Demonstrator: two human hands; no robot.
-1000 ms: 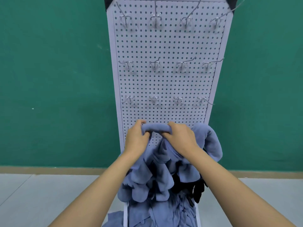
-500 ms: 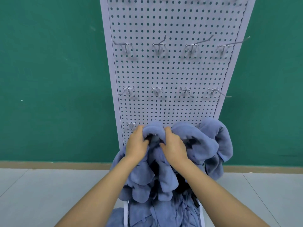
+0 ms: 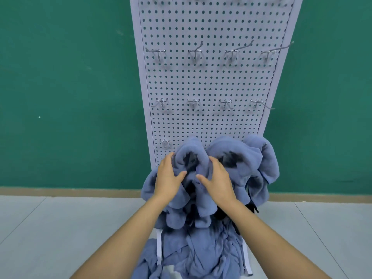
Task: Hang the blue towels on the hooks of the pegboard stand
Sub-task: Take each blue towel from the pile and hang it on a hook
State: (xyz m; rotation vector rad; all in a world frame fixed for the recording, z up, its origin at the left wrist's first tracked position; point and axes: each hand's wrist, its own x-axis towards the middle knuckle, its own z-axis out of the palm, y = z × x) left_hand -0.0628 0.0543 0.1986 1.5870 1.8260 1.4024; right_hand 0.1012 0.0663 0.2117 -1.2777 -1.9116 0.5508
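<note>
Nearest you, a heap of blue towels [image 3: 201, 252] lies crumpled on the stand's base and spills onto the grey floor [image 3: 60, 228]. Above it, your left hand [image 3: 168, 179] and right hand [image 3: 216, 181] sit side by side on a bunched blue towel [image 3: 193, 152]. Each hand has its fingers curled round the fold, and the thumbs nearly meet in front. That towel is pressed against the bottom row of the pegboard stand [image 3: 211, 81], touching the hanging towels [image 3: 253, 156] on its right. A bare hook [image 3: 165, 142] shows just left of it. Two rows of metal hooks [image 3: 194, 52] stand higher up, with a green wall [image 3: 70, 77] behind.
</note>
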